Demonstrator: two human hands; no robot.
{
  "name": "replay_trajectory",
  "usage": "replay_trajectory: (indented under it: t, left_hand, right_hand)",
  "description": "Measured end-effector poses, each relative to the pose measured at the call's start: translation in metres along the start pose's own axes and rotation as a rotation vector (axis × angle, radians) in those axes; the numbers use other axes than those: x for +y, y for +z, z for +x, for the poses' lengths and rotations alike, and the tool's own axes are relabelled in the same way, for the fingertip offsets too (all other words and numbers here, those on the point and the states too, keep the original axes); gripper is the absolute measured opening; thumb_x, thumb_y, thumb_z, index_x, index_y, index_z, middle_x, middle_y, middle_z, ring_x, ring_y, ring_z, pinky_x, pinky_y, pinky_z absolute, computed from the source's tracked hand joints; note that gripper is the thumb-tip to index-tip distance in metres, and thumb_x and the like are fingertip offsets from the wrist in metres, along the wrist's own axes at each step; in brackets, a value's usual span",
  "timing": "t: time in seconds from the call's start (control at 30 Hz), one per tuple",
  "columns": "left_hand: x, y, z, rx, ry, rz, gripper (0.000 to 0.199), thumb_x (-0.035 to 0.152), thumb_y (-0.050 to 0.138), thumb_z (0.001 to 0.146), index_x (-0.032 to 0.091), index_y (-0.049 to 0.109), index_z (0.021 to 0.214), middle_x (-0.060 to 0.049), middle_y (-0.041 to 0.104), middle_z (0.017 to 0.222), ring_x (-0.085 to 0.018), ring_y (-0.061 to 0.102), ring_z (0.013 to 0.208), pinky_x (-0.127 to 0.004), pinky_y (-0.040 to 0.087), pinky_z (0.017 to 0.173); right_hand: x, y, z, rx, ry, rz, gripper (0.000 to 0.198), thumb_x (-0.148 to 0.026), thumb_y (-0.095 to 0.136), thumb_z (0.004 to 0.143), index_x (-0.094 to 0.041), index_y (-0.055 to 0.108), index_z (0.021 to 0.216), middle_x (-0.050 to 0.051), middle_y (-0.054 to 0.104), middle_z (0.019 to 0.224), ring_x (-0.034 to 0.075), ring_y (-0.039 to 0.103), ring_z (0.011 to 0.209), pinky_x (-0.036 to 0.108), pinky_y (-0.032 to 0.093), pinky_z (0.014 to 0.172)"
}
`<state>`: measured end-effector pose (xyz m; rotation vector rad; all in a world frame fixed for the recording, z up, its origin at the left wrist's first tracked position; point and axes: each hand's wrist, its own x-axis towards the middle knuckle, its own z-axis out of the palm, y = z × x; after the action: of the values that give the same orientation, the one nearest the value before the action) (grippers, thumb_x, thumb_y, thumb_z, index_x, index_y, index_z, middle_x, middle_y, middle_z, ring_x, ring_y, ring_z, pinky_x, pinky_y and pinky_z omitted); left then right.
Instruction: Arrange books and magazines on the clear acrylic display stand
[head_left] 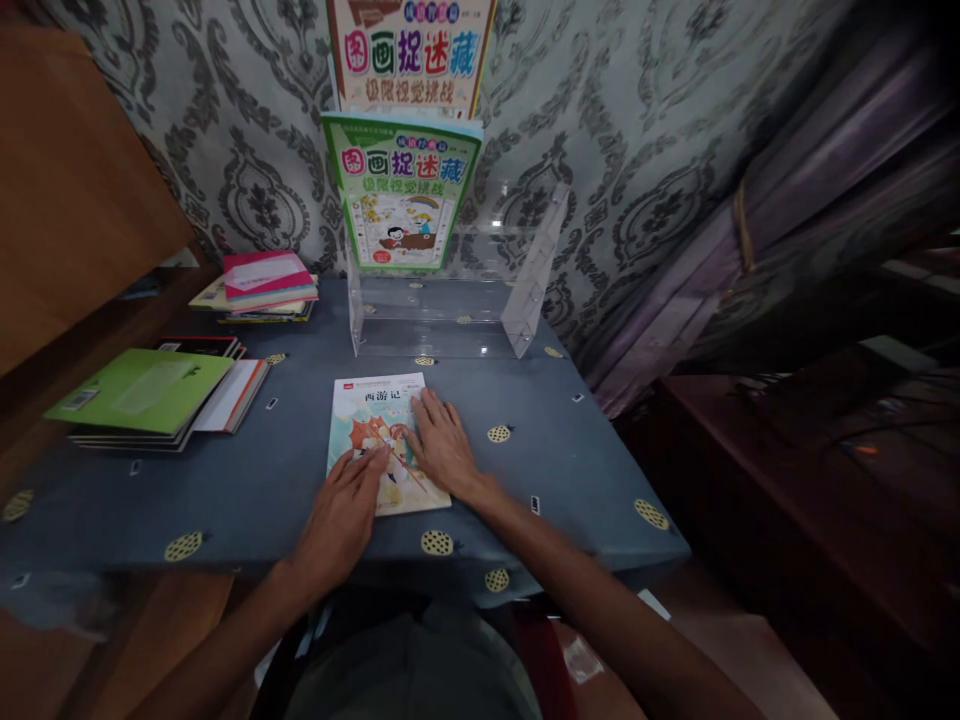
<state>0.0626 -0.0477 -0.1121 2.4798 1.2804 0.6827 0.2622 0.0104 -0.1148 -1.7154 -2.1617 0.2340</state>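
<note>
A closed book (pixel 386 410) with an illustrated cover lies flat on the table in front of me. My left hand (pixel 345 505) rests over its lower left part, fingers stretched out and reaching onto the cover. On the right side of the same cover lies my right hand (pixel 442 445), flat with its fingers extended. Parts of the cover picture are hidden under both hands. Behind the book stands a clear plastic book rack (pixel 450 300). It carries a green-bordered picture book (pixel 405 195) on its left side, with a brown-bordered book (pixel 412 55) higher up behind it.
On the left are a stack with a green book (pixel 142 390) on top and, farther back, a stack topped by a pink book (pixel 270 275). A blue cloth with pineapple prints (pixel 577 480) covers the table. A purple curtain (pixel 675 300) hangs at the right, beside dark red furniture (pixel 787 480).
</note>
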Motion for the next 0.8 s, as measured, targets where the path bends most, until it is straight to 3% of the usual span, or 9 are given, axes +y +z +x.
replay_trajectory:
  t: [0.27, 0.43, 0.63, 0.8]
  left_hand:
    - [-0.011, -0.001, -0.002, 0.043, -0.116, -0.330, 0.051, 0.020, 0.043, 0.093, 0.026, 0.054, 0.143, -0.008, 0.064, 0.140, -0.026, 0.059, 0.130, -0.047, 0.037, 0.119]
    - [-0.044, -0.028, 0.034, 0.027, -0.140, -0.340, 0.050, 0.026, 0.044, 0.092, 0.024, 0.053, 0.141, -0.007, 0.071, 0.129, -0.025, 0.062, 0.124, -0.045, 0.043, 0.113]
    - [-0.099, -0.047, 0.098, 0.072, -0.181, -0.232, 0.045, 0.020, 0.042, 0.087, 0.017, 0.054, 0.130, -0.010, 0.073, 0.125, -0.024, 0.065, 0.121, -0.045, 0.046, 0.109]
    - [-0.117, -0.047, 0.105, 0.076, -0.134, -0.247, 0.042, 0.020, 0.039, 0.089, 0.018, 0.051, 0.129, -0.008, 0.076, 0.117, -0.022, 0.067, 0.117, -0.044, 0.047, 0.107]
  right_hand:
    - [-0.017, -0.013, -0.052, -0.062, -0.109, -0.027, 0.056, -0.037, 0.038, 0.104, -0.008, 0.043, 0.151, 0.018, 0.035, 0.161, 0.031, 0.024, 0.153, 0.057, 0.023, 0.123]
    - [-0.025, -0.020, -0.069, -0.120, -0.178, -0.073, 0.053, -0.033, 0.034, 0.105, -0.006, 0.042, 0.151, 0.020, 0.038, 0.159, 0.031, 0.027, 0.152, 0.060, 0.020, 0.123]
    - [-0.040, -0.015, -0.029, -0.171, -0.321, -0.081, 0.060, -0.044, 0.044, 0.103, -0.010, 0.040, 0.152, 0.017, 0.037, 0.160, 0.031, 0.028, 0.152, 0.056, 0.024, 0.123]
    - [-0.063, 0.003, 0.024, -0.189, -0.435, -0.094, 0.061, -0.044, 0.046, 0.103, -0.005, 0.042, 0.150, 0.019, 0.038, 0.159, 0.030, 0.030, 0.151, 0.054, 0.023, 0.124]
